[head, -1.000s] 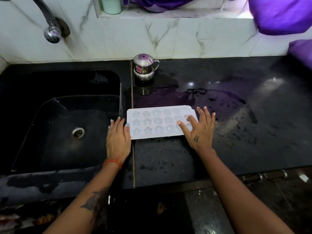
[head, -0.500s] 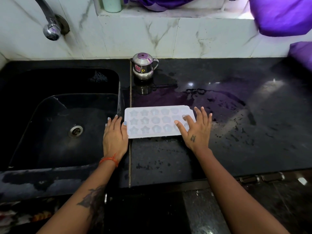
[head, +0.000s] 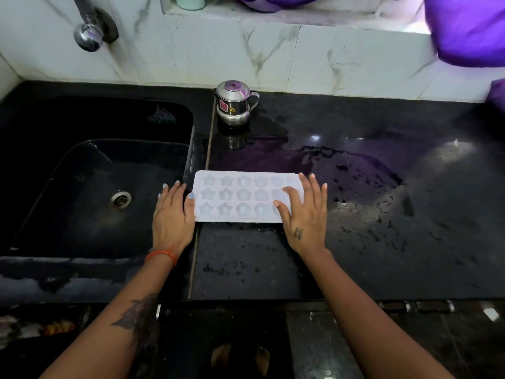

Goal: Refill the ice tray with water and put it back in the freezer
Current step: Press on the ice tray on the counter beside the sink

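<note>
Ice tray (head: 240, 196) lies flat on the wet black surface (head: 382, 214), frame centre, left end at the sink (head: 95, 187) edge. Left hand (head: 172, 214) spread at its left end, right hand (head: 306, 214) spread over its right end; neither grips. Grip both ends, lift level. Open room right; steel pot (head: 235, 103) well behind.

The only readable mark is on the steel pot (head: 235, 103) by the back wall: a small round yellow sticker carrying the number 3. Beside it sits a pink label, but its print is too small to read. The right hand (head: 304, 214) bears a dark tattoo on its back; I cannot tell what it says.
</note>
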